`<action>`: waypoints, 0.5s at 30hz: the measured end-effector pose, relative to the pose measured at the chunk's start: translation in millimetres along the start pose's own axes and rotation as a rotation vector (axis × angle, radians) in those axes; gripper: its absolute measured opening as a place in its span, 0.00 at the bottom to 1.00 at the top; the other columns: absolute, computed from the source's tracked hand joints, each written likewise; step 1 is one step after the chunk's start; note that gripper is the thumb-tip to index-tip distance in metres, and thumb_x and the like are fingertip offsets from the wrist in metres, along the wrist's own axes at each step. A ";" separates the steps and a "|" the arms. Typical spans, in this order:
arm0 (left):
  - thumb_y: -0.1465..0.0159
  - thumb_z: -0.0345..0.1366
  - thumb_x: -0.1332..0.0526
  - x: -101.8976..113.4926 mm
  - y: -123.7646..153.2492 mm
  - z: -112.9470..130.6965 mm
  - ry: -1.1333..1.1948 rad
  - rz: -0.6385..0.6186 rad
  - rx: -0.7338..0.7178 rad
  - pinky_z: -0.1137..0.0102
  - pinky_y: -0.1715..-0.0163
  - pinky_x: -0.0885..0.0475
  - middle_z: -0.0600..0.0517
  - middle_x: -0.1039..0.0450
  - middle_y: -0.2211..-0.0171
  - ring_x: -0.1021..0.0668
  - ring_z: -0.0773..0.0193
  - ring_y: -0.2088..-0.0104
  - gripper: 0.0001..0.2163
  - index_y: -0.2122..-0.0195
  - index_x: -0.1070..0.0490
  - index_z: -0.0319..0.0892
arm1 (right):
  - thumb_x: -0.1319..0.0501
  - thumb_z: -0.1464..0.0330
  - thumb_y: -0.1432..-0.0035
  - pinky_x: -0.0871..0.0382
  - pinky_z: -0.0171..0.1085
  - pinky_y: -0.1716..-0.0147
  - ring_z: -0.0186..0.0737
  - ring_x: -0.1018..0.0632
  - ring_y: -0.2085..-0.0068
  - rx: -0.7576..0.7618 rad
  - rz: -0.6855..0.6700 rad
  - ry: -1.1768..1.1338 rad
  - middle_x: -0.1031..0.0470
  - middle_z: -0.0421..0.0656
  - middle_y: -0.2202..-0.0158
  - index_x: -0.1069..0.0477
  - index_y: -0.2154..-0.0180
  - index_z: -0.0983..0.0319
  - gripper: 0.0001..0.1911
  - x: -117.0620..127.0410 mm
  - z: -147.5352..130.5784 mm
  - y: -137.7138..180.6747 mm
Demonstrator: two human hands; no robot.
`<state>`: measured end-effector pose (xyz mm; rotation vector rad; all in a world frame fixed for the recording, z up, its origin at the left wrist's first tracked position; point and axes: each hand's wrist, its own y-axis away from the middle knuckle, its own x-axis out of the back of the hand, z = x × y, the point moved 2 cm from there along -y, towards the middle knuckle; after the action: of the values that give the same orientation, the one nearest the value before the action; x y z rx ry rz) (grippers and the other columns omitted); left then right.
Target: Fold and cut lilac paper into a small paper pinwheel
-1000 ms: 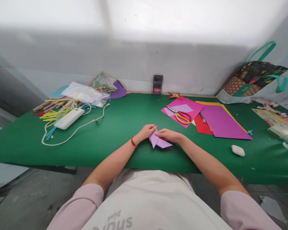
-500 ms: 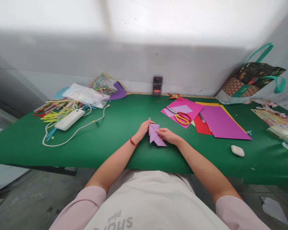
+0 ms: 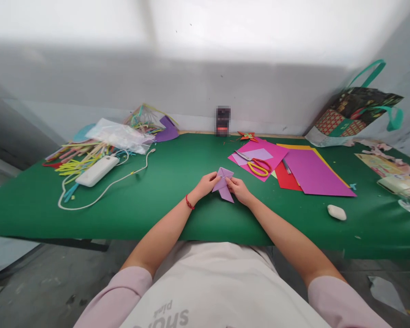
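A folded piece of light purple paper point(image 3: 224, 178) is held over the green table between both hands, with pointed flaps hanging toward me. My left hand point(image 3: 207, 183) pinches its left edge; a red bracelet point(image 3: 190, 202) circles that wrist. On the other edge, the thumb and fingers of my right hand point(image 3: 238, 189) are closed on the paper. Beyond the right hand, scissors point(image 3: 256, 166) with red and yellow handles lie on a lilac sheet point(image 3: 263, 155) and a magenta sheet point(image 3: 276, 154).
Purple card point(image 3: 323, 175) and red paper point(image 3: 287, 178) lie right, near a small white case point(image 3: 336, 212). A white power bank point(image 3: 97, 171) with a cable and many coloured strips point(image 3: 75, 157) occupy the left. A patterned bag point(image 3: 351, 116) stands at the back right.
The folded paper has been turned and raised slightly away from me, its flaps now pointing differently. My left fingers have shifted from its top corner to its left side.
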<state>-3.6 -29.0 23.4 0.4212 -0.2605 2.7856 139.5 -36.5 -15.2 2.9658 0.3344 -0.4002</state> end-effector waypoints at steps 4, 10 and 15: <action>0.42 0.37 0.47 2.4 0.0 -1.0 0.069 -0.158 0.052 0.75 0.80 0.42 0.58 0.40 0.80 0.38 0.72 0.81 0.08 0.72 0.36 0.38 | 0.32 0.50 0.63 0.35 0.36 0.71 0.36 0.29 0.74 -0.017 -0.049 0.019 0.29 0.38 0.78 0.29 0.73 0.62 0.23 1.5 2.5 -0.8; 0.42 0.40 0.45 5.8 0.4 -2.8 0.150 -0.270 0.078 0.76 0.82 0.42 0.59 0.42 0.84 0.38 0.73 0.83 0.09 0.75 0.39 0.39 | 0.34 0.49 0.60 0.35 0.36 0.71 0.38 0.27 0.71 -0.014 -0.095 0.062 0.26 0.41 0.75 0.28 0.71 0.63 0.24 0.1 1.2 0.7; 0.43 0.40 0.43 7.4 1.4 -2.2 0.177 -0.276 0.082 0.76 0.82 0.43 0.59 0.42 0.83 0.38 0.74 0.83 0.11 0.76 0.40 0.39 | 0.35 0.47 0.61 0.38 0.34 0.75 0.34 0.30 0.76 0.011 -0.069 0.089 0.27 0.40 0.76 0.27 0.71 0.63 0.25 -1.6 0.2 2.3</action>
<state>-11.3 -27.7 23.4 0.2088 -0.0430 2.5468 138.5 -39.0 -14.7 2.9949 0.4463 -0.2791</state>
